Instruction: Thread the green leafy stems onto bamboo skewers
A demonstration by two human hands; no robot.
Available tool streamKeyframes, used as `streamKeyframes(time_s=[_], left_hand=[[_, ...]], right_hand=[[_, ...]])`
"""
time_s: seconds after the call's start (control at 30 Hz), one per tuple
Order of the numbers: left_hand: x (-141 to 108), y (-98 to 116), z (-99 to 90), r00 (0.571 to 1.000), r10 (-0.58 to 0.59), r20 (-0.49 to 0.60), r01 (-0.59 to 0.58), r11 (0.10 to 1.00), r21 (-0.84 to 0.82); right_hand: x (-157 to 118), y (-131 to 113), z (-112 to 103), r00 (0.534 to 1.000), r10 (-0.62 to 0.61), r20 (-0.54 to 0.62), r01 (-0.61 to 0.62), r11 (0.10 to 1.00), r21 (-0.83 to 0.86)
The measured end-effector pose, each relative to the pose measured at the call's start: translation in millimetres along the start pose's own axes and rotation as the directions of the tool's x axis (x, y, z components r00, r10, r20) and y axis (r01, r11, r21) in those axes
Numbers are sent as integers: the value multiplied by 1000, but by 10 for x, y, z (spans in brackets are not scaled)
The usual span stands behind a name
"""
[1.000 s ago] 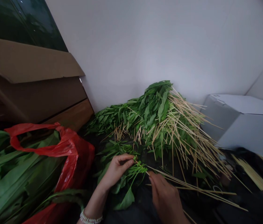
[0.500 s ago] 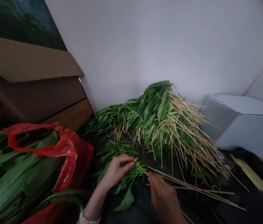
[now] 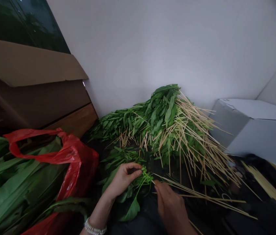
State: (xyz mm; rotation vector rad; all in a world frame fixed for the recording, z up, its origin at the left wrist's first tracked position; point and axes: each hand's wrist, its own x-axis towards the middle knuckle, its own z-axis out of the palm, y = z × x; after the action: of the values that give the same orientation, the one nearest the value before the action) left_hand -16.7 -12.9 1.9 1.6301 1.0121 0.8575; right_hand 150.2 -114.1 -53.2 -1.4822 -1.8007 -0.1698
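Note:
My left hand (image 3: 125,178), with a beaded bracelet at the wrist, pinches the end of a row of green leaf stems (image 3: 145,178). Their leaves (image 3: 131,209) hang below and to the left of the stems. My right hand (image 3: 170,204) is closed around a thin bamboo skewer (image 3: 153,181), whose front end reaches the stems; the rest of it is mostly hidden by the fingers. Loose skewers (image 3: 208,198) lie just right of my right hand. Behind my left hand rests a small heap of loose leaves (image 3: 118,160) on the dark surface.
Against the wall stands a large pile of skewered leaves (image 3: 162,107), its sticks (image 3: 196,140) jutting right. A red plastic bag (image 3: 75,163) full of long leaves sits left, before a cardboard box (image 3: 35,98). On the right are a white box (image 3: 260,130) and a skewer bundle (image 3: 270,186).
Both hands stay almost in place. The fingers of my left hand have shifted very slightly at the stems.

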Motion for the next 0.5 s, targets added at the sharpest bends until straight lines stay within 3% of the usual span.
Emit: streamKeyframes(time_s=[0.23,0.33,0.5], left_hand=[[8,-32,-33,996,60,69,-64,996,65],[-3,-47,-56,989,123,83,-138,964,228],[-30,-66,-93,981,164,100,-192,814,548]], right_hand=[[55,-6,-37,1000,14,1,-14,1000,28],[83,-16,-79,999,19,-37,-18,999,40],[132,12,-178,996,5,-92,3,997,83]])
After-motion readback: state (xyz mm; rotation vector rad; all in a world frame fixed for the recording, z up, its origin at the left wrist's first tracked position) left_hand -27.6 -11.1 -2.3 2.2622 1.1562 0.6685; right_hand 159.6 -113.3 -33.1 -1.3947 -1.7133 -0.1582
